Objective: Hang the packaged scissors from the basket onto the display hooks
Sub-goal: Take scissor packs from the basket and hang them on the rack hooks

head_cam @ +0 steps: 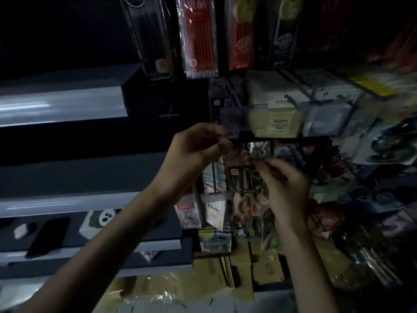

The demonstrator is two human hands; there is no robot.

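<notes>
Hands frame the packaged scissors (244, 177) mid-rack: left hand (198, 147) pinches its top at ten o'clock, right hand (287, 186) grips its three o'clock edge, likely steadying the hang-hole for display hooks too blurred to pick out.

1. The packaged scissors (244, 184) are partly covered by the right hand (286, 188).
2. What is pinched by the left hand (194, 147) is lost in blur.
3. The pen packs (198, 37) are cut off by the top edge.
4. The goods (372, 154) at right are smeared beyond reading.
</notes>
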